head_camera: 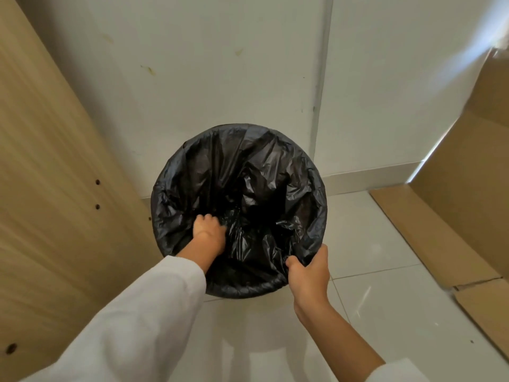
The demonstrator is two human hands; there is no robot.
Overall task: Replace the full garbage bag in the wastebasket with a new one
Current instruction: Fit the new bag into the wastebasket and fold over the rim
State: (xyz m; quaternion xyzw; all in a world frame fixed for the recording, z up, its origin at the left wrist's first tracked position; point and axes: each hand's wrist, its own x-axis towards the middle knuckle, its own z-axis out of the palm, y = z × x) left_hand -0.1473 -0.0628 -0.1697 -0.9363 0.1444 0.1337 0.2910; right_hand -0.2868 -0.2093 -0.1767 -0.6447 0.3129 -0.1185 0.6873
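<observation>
Garbage bag (256, 172), black and thin, lining a round wastebasket (248, 293) on the pale tiled floor (371, 244), close to the white wall (192, 64), between a wooden panel (55, 161) on the left and flattened cardboard (454, 202) on the right; mouth folded over the rim nearly all around, film much creased and glossy, sunk deep inside with no rubbish visible, so judged to be the new one being settled. Left hand (208, 230) down inside the bag, fingers curled and pressed into the film near the bottom; cannot tell whether pinching plastic or only pushing it. Right hand (309, 271) closed on the near rim, thumb inside and fingers outside, clamping the folded edge of the bag against the basket. Possible trouble from here: too hard a push from the left hand could drag the folded edge off the far rim and let the bag slide in; a fingernail or a strong stretch could tear such thin film; air caught under the bag could lift it up again; loosening the right hand too early could let the light basket shift or tip.
</observation>
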